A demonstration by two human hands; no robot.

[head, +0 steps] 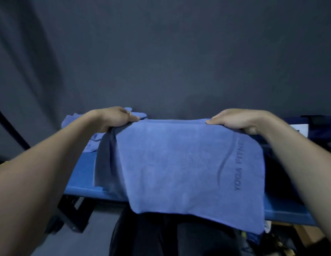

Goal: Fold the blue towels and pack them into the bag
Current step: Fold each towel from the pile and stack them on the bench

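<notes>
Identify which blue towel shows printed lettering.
The towel held up between the left hand and right hand reads "YOGA FITNE..." near its right edge; the crumpled towel behind shows none.

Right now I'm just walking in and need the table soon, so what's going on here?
A person holds a blue towel up by its top edge, left hand and right hand gripping a corner each. It hangs over the blue table. More blue cloth lies at the far left.
</notes>
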